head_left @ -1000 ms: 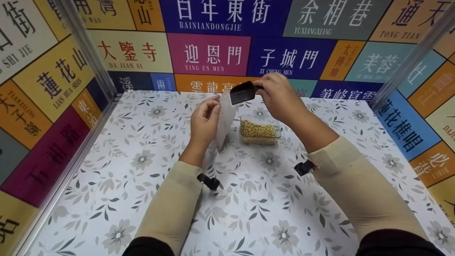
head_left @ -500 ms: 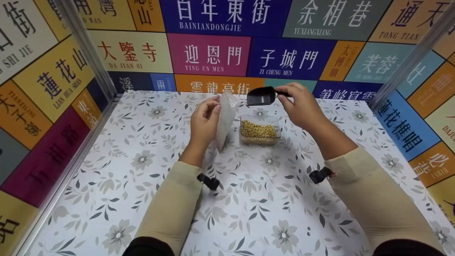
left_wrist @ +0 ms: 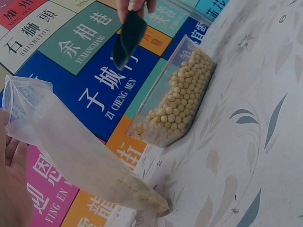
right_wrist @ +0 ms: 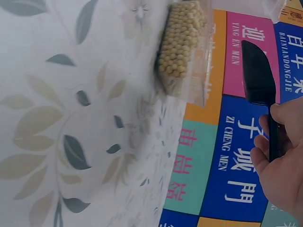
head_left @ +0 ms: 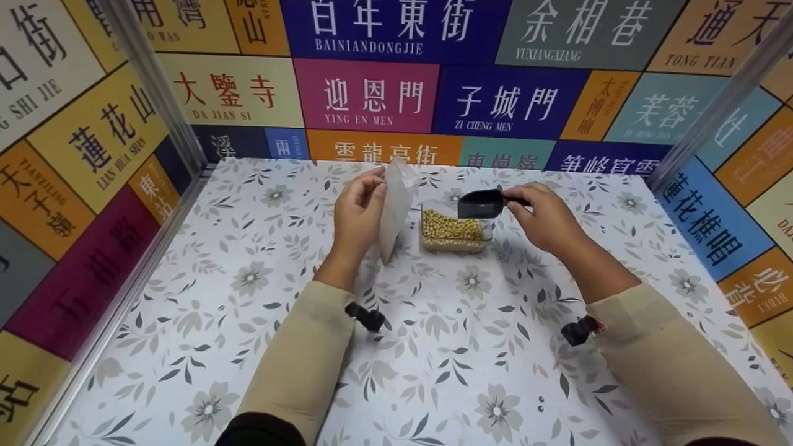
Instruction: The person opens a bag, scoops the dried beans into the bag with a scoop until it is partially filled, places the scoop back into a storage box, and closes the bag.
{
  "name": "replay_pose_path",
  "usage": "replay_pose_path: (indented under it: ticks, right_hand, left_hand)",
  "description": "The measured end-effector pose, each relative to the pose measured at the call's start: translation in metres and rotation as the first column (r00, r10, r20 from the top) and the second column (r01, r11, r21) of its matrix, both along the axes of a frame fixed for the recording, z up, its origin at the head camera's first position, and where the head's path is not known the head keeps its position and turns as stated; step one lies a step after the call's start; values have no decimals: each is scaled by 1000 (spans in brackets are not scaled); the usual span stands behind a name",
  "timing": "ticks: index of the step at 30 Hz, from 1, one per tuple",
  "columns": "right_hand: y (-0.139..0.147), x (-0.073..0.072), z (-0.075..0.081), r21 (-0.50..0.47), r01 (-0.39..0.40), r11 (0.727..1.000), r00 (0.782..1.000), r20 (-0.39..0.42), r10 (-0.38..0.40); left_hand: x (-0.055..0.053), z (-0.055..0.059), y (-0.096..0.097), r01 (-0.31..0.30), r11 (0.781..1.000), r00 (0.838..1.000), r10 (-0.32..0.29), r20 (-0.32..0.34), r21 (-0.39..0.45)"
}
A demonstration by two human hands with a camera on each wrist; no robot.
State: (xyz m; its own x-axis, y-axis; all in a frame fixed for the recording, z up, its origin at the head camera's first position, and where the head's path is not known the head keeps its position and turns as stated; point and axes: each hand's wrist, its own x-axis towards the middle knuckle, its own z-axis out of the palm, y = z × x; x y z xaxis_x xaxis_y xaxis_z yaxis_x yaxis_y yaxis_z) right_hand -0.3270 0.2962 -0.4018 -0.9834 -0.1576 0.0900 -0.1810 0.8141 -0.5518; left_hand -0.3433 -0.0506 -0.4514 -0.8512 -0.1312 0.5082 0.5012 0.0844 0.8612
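My left hand [head_left: 359,207] holds a translucent plastic bag [head_left: 398,201] upright by its upper side. In the left wrist view, pale shapes like beans show faintly through the bag's bottom corner [left_wrist: 137,191]. My right hand [head_left: 545,215] grips a black scoop [head_left: 482,204] by its handle. The scoop hangs over the back right part of a clear rectangular container [head_left: 455,248], its mouth facing left. Yellow soybeans [head_left: 449,226] partly fill that container, which stands just right of the bag. No beans are visible in the scoop [right_wrist: 258,73] in the right wrist view.
A white tablecloth [head_left: 471,347] with grey flowers and leaves covers the table. Panels with printed Chinese place names [head_left: 365,93] stand behind the table and along both sides. A black strap device [head_left: 365,316] sits on each wrist.
My right hand has drawn the scoop away from the bag's mouth, rightward and down over the container. The left hand and the bag have stayed nearly in place.
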Motion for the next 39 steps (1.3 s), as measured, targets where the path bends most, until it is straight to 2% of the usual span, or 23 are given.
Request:
replay_pose_path:
  ticks: [12,24,29,34,39]
  right_hand:
    - [3,-1,-23,91,-67,994,998,20,66]
    - [-6,-2,-20,158,-104,982,994,-8,106]
    - [-11,-2,-19,227,-142,964,985,-65,160]
    - [-16,-5,-25,266,-171,949,969,-128,211]
    - [-19,-7,-32,271,-177,946,971,-109,212]
  left_hand:
    - [-1,-1,1,-8,1000,1000,8,18,-6]
    - [1,0,2,-1,1000,1000,0,30,8]
    - [1,-1,1,-1,1000,1000,1,28,13]
    - [0,-2,0,-12,1000,1000,12,19,-7]
    - [-2,-3,0,-18,1000,1000,18,20,-15]
